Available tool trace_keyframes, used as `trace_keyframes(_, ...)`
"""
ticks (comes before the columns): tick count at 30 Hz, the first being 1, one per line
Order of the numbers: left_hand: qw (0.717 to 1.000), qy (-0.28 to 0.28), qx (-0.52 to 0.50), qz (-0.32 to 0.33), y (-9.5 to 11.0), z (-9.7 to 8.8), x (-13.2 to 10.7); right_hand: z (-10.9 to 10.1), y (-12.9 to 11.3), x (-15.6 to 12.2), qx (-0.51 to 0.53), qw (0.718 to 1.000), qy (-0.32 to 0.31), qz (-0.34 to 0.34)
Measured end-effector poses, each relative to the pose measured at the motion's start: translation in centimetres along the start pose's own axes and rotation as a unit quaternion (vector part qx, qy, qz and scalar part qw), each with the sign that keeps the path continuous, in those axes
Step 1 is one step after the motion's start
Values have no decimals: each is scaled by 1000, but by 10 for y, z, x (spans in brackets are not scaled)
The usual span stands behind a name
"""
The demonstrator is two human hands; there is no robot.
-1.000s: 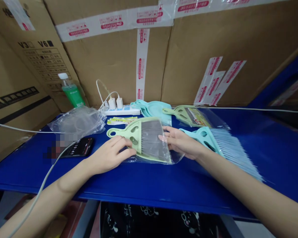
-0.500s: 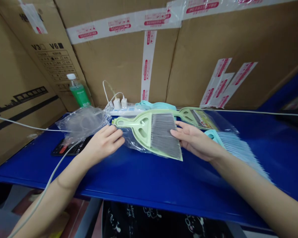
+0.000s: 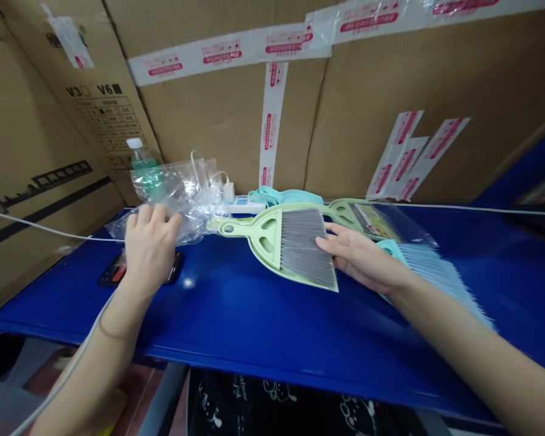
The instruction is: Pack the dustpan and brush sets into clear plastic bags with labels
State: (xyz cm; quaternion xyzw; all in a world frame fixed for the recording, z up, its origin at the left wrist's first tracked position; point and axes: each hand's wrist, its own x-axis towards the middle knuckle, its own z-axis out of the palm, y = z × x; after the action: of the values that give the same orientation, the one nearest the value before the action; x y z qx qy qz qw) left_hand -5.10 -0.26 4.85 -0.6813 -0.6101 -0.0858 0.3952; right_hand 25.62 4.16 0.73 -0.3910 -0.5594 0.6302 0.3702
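Observation:
My right hand [image 3: 356,254] grips a light green dustpan [image 3: 260,242] and its grey-bristled hand brush [image 3: 302,242] together, thumb on the bristles at the wide end. The brush lies nested in the pan, their handles pointing left. My left hand [image 3: 154,239] is closed on a clear plastic bag [image 3: 186,194], which spreads behind the fingers and over toward the green handle. Under the left wrist lies a black phone [image 3: 175,266], partly covered. A blue brush [image 3: 440,275] rests beyond my right wrist, its head partly hidden by the arm.
Behind the held set, another green dustpan set [image 3: 367,218] lies in clear wrapping beside a light blue handle [image 3: 286,197]. A power strip [image 3: 245,206] with chargers sits at the back. A green bottle [image 3: 145,169] stands left, against cardboard boxes [image 3: 227,115]. White cables cross the blue table [image 3: 254,327].
My left hand has moved left, drawing the clear bag away from the green dustpan and brush. The right hand keeps its hold, almost unmoved. The bag now spreads in front of the bottle and chargers.

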Motion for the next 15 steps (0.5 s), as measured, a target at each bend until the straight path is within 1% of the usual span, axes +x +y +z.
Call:
trace_keyframes(2,999,1,1,-51,-4,-1,0,-1,0,0,-9,1000,-5,1)
trace_keyframes(4,996,1,-6,-85,-8,-3,-1,-1,0,0,-17,1000,-14,-4)
trace_keyframes(6,995,-14,-11,-102,-10,-4,-1,0,0,-1,-23,999,-22,-4)
trace_keyframes(7,995,-30,-13,-99,-11,-3,-1,0,1,-1,-25,999,-26,0)
trace_keyframes(9,994,-74,-7,-79,-10,2,1,0,2,-1,-30,999,-35,11)
trace_keyframes(12,990,-139,10,-3,-8,11,2,1,5,-1,-32,998,-50,32)
trace_keyframes(15,985,-162,17,55,-8,18,0,4,8,-1,-30,996,-61,57)
